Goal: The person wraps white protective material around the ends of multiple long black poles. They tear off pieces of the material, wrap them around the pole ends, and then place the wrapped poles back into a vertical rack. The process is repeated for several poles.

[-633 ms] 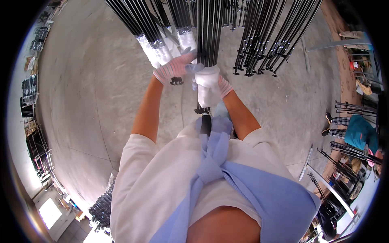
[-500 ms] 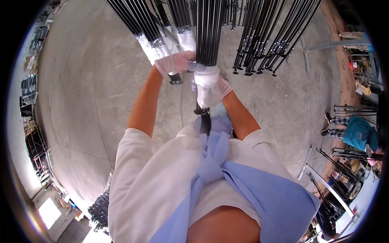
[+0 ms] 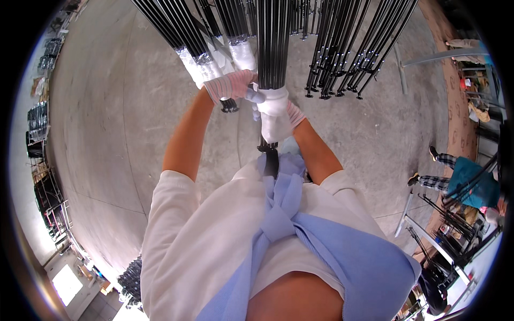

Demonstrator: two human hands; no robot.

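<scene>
Centre, directly before the person: a bundle of rods (image 3: 273, 48), upright, its lower end between the two hands. Right hand (image 3: 274, 115): wrapped around the bundle. Left hand (image 3: 231, 85): just left of it, touching the bundle. Left of the bundle: wrapped rod bundles (image 3: 206, 61). Right of it, apart: a cluster of hanging rods (image 3: 348, 53). Far right, on the floor (image 3: 107, 107): another person (image 3: 463, 179), beside racks (image 3: 455, 235).

Even, soft daylight fills the hall; the concrete floor (image 3: 123, 123) reads pale grey with only faint shadows. The white gloves and shirt (image 3: 203, 241) run close to blown out. A bright opening glares at lower left (near the rim). Straight rods bow outward, edges smear, corners fall black.
</scene>
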